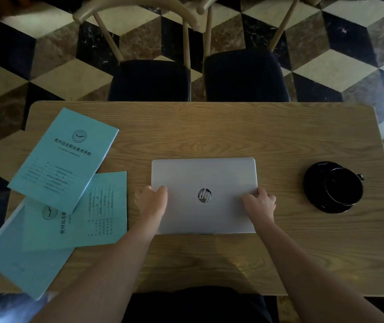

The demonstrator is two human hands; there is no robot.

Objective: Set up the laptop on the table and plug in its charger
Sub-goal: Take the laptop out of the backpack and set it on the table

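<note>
laptop [204,183]: lying closed, flat at the middle of the wooden counter [209,131] | left hand [151,201]: gripping its left edge | right hand [260,202]: gripping its right edge | teal booklets [62,159]: sitting to the left | black cup on saucer [334,187]: resting to the right

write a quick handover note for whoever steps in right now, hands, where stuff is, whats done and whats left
Left hand: gripping the left edge of the laptop.
Right hand: gripping its right edge.
Laptop: closed, flat on the table, logo up, centred in front of the person.
Nearby: teal booklets to the left, black cup on a saucer to the right.
Done: laptop is on the table.
Left: open the lid, plug in the charger. No charger or cable is in view.
</note>
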